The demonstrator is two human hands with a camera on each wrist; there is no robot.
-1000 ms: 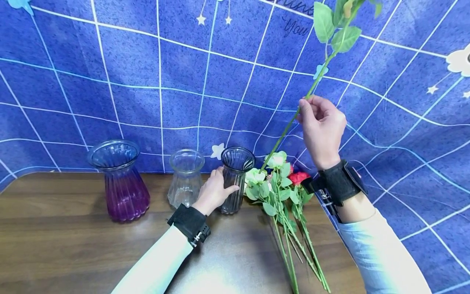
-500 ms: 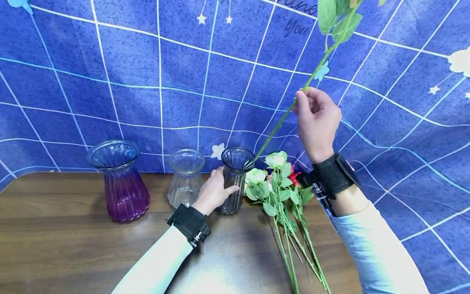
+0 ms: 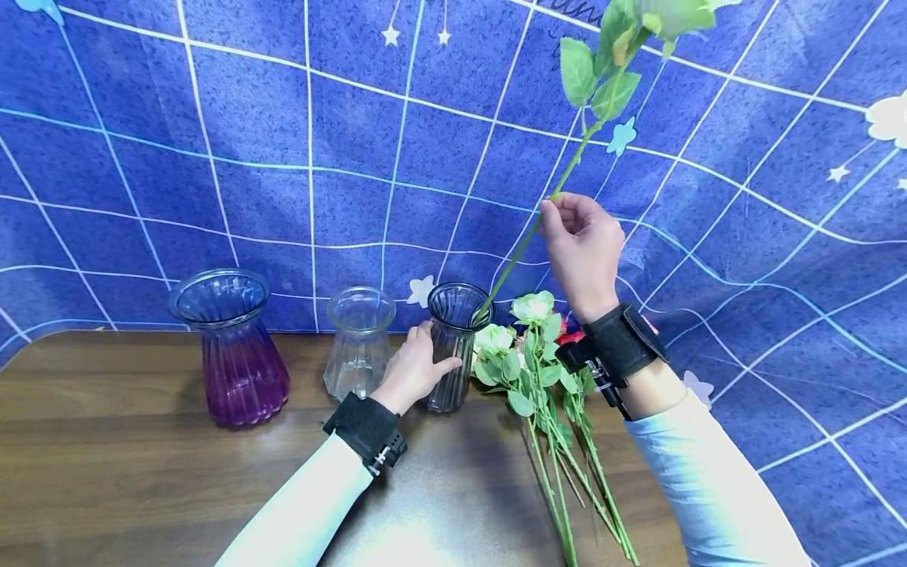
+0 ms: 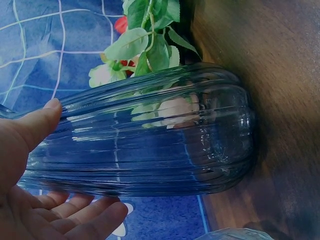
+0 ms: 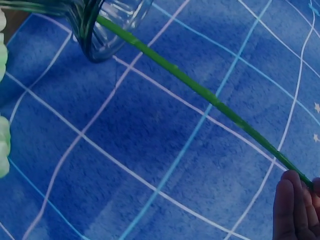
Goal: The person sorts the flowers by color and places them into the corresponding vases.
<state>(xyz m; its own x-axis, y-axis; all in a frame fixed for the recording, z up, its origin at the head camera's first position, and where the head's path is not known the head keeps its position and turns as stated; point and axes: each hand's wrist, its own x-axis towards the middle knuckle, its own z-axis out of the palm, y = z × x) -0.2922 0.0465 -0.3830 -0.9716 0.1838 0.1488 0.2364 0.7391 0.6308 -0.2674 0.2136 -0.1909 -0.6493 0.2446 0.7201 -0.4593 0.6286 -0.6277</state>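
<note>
My left hand (image 3: pixel 416 368) holds the dark grey ribbed glass vase (image 3: pixel 453 378) upright on the table, thumb on one side and fingers on the other. In the left wrist view this vase (image 4: pixel 150 145) looks sideways between thumb and fingers. High at the right, my right hand (image 3: pixel 584 248) pinches the green stem (image 3: pixel 520 250) of a long artificial flower. Its pale bloom (image 3: pixel 680 17) is partly cut off by the top of the head view. The stem slants down, and its lower end is inside the vase's mouth; the right wrist view shows the stem (image 5: pixel 215 100) entering the rim.
Several artificial roses (image 3: pixel 533 309), pale and red, lie right of the grey vase, stems toward the front edge. Left of it stand a clear glass vase (image 3: pixel 347 370) and a blue-to-purple vase (image 3: pixel 244 370). A blue patterned cloth (image 3: pixel 248 118) hangs behind the wooden table (image 3: pixel 106 472).
My right hand has moved left, and lately down, with the flower. The stem's lower end has gone from over the lying roses into the grey vase's mouth. My left hand stays put.
</note>
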